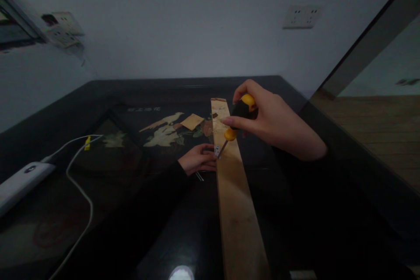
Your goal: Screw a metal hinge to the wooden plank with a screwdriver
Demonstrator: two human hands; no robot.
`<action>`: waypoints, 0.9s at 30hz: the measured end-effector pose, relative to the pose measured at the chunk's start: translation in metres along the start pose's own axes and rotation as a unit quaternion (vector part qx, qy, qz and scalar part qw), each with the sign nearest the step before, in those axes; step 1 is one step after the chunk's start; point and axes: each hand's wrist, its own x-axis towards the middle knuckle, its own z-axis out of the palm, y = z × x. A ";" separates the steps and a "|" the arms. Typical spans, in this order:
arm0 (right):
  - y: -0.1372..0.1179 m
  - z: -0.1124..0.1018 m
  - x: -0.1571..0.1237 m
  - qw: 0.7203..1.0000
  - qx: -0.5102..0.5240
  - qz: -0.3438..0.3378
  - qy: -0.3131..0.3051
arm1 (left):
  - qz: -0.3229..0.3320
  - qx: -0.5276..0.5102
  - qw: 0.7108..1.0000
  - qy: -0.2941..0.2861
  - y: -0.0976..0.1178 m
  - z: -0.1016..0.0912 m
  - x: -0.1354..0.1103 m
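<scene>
A long wooden plank [234, 192] lies lengthwise on the dark table. My right hand [267, 109] is closed around the yellow-and-black handle of a screwdriver [243, 111]. Tilted down to the left, its shaft reaches a small metal bracket [217, 151] at the plank's left edge. My left hand [199, 158] is beside that edge, its fingers closed on the bracket and against the wood. Whether the tip sits in a screw is too small to tell. Thin metal pieces [199, 176], perhaps screws, lie just below my left hand.
A square, tan, thin piece [192, 121] lies left of the plank, over the table's bird-and-flower picture. At far left a white power bank [24, 183] trails a white cable [85, 197]. The wall [183, 30] stands behind the table.
</scene>
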 end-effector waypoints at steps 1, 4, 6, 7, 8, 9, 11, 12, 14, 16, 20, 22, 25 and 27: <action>0.001 -0.001 0.000 1.000 0.020 -0.006 -0.015 | 0.000 -0.002 1.000 0.000 0.000 0.000 0.000; 0.003 0.000 0.001 0.999 0.047 -0.018 -0.020 | -0.001 -0.003 1.000 0.006 0.001 0.002 -0.001; 0.002 0.003 0.001 0.999 0.037 -0.017 0.002 | -0.001 0.000 1.000 0.013 0.001 0.003 -0.002; 0.001 0.005 0.001 0.999 0.026 -0.012 0.015 | -0.001 0.001 1.000 0.015 0.002 0.004 -0.002; -0.001 0.006 0.001 1.000 0.013 -0.006 0.026 | -0.001 0.002 1.000 0.016 0.002 0.004 -0.002; -0.002 0.007 0.001 0.999 0.003 -0.002 0.033 | 0.000 0.001 1.000 0.016 0.002 0.004 -0.002; -0.003 0.007 0.001 0.999 -0.005 -0.004 0.033 | 0.001 0.000 1.000 0.015 0.002 0.004 -0.003; -0.003 0.006 0.000 1.000 -0.001 -0.011 0.028 | 0.001 -0.001 1.000 0.015 0.002 0.004 -0.003; -0.003 0.004 0.000 0.999 0.016 -0.031 0.009 | 0.002 -0.004 1.000 0.012 0.001 0.004 -0.002; -0.001 0.002 0.000 0.999 0.030 -0.045 -0.005 | 0.002 -0.006 1.000 0.010 0.001 0.003 -0.002; 0.001 0.000 0.000 0.998 0.036 -0.036 0.035 | 0.005 0.001 1.000 0.018 0.000 0.003 -0.002; 0.003 0.000 0.002 0.997 0.031 -0.023 0.072 | 0.006 0.005 1.000 0.020 0.001 0.004 -0.003; 0.008 0.001 0.005 0.994 0.024 -0.022 0.100 | 0.003 0.009 1.000 0.021 0.003 0.005 -0.004; 0.012 0.004 0.007 0.994 0.023 -0.028 0.101 | 0.003 0.008 1.000 0.022 0.003 0.005 -0.004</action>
